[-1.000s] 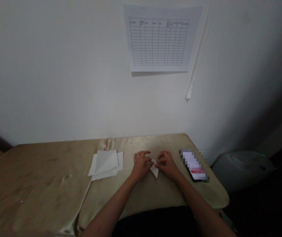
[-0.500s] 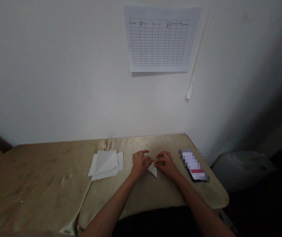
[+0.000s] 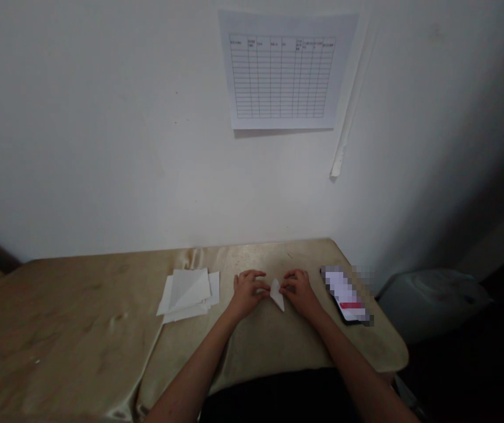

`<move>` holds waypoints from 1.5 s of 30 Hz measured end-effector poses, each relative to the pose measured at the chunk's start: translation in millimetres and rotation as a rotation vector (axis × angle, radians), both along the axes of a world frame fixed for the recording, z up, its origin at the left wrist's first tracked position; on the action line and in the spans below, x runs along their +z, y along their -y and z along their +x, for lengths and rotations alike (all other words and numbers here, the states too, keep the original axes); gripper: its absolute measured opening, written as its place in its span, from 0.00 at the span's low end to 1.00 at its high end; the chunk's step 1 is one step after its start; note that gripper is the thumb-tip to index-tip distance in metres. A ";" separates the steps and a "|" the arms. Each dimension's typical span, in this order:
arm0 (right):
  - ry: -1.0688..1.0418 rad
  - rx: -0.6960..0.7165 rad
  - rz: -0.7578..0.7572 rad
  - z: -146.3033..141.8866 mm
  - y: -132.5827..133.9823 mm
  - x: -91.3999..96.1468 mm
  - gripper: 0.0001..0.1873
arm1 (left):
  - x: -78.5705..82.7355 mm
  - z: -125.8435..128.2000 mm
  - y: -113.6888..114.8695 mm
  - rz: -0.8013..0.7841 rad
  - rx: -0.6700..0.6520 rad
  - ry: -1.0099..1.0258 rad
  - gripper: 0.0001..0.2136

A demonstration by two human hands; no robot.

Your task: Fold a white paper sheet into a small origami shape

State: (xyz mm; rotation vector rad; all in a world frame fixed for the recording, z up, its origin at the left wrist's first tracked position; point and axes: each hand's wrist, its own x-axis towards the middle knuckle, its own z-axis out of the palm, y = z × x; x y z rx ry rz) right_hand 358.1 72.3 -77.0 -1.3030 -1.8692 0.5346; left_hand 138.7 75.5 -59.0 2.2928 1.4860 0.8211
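A small piece of white folded paper, narrow and pointed at both ends, is between my two hands above the table. My left hand has its thumb and a finger closed at the paper's left edge, while its other fingers stretch forward. From the other side, my right hand pinches the right edge with thumb and index finger, the rest of its fingers curled over. To the left of my left hand lies a loose stack of white paper sheets.
The table has a shiny gold cloth over it and stands against a white wall. A phone, partly blurred out, rests near the right edge. A printed table sheet hangs on the wall. Beyond the right edge is a pale plastic container.
The folded paper now shows more between my fingers, its upper tip uncovered. My hands have moved slightly apart, the left one a little to the left.
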 end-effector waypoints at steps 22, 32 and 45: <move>0.161 0.020 0.032 -6.2 7.0 8.3 0.03 | 13.7 17.8 17.2 -0.077 0.110 -0.108 0.04; 0.171 0.035 0.081 -7.8 15.5 16.7 0.05 | 13.7 19.4 21.2 -0.023 0.133 -0.155 0.09; 0.187 0.014 0.095 -5.5 10.3 8.6 0.04 | 20.3 9.8 22.0 -0.056 0.132 -0.217 0.06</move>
